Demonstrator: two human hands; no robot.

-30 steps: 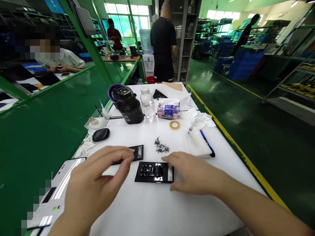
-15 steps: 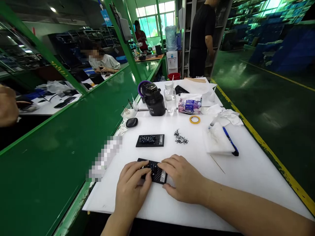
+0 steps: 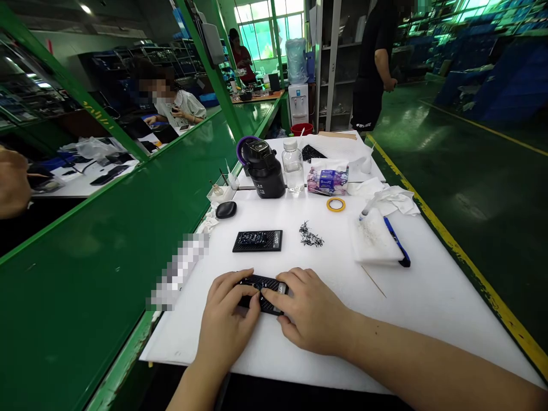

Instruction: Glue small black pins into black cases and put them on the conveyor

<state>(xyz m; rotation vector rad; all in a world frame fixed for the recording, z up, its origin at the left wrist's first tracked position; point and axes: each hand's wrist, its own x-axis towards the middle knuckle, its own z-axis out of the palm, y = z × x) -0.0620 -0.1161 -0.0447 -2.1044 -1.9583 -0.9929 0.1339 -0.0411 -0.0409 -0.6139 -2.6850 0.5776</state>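
Positions are given relative to the carbon-pattern plate, which lies at the near edge of the white desk.

1. Far to the left of the plate, beyond the green partition, another person's hand is seen over a neighbouring bench.
2. Behind and left of the plate, a black oval case is placed close to the desk edge.
3. The left end of the plate is covered by the left hand. The fingers are bent and held close together, with the fingertips laid on the plate's upper face.
4. Just behind the plate, apart from it, a second plate of the same pattern lies flat.
5. Well behind the plate, a black flask and a clear bottle stand upright, side by side.
6. The right end of the plate is gripped by the right hand, with the fingers curled over it. The thumbs of both hands are hidden, so it cannot be told whether the plate is lifted.
7. Behind and right of the plate, a heap of small black parts is scattered; farther back, a tape ring lies flat.
8. Well to the right of the plate, a white pad is laid, with a blue pen along its right edge.
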